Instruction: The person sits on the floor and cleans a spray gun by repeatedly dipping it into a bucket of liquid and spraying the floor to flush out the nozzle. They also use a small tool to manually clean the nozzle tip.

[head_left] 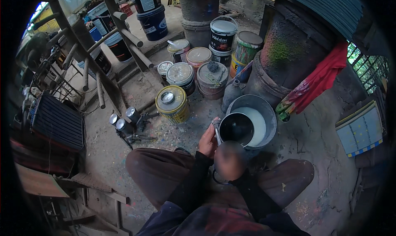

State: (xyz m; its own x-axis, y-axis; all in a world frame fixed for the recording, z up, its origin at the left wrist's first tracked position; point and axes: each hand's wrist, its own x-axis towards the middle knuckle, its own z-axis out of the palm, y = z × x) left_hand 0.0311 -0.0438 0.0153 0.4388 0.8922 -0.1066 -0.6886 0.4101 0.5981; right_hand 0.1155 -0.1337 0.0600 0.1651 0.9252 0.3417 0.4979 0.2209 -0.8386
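Observation:
A round metal can [237,129] with a dark, shiny inside sits over the near left part of a grey bucket [271,131]. Pale whitish liquid [256,121] shows in that bucket. My left hand [207,140] is closed at the can's left side, around what looks like its handle. Just below the can is my right hand [231,162], badly smeared, so its fingers and anything in them cannot be made out. Part of a dark ring [219,179] shows below my right hand. A grey bottle [232,95] stands against the bucket's far left side.
Beyond stand several paint cans, among them a yellow one [177,115] with a small lid on top. Three small tins [130,119] are at the left. A red cloth [315,77] hangs from a large barrel [284,42]. Wooden ladder-like rails [97,58] rise at far left.

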